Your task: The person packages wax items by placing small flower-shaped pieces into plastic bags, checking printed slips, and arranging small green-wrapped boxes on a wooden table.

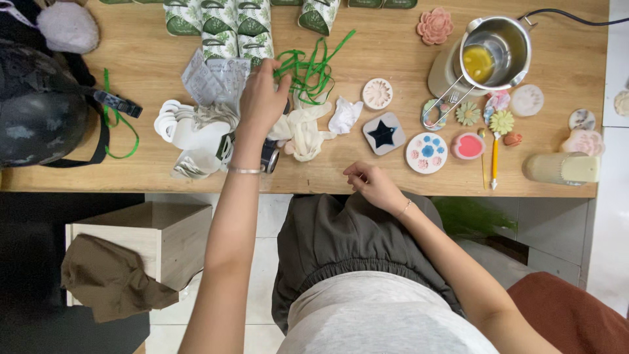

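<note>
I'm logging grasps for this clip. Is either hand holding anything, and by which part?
The left hand pinches the green ribbon at its near end. The right hand holds nothing visible.

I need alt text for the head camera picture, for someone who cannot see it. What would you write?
Seen from above, a seated person's left hand reaches into tangled green ribbon on a wooden table, while the right hand rests loosely curled at the near edge. Small moulds, including a star mould, and a metal pot of yellow liquid lie to the right.
</note>
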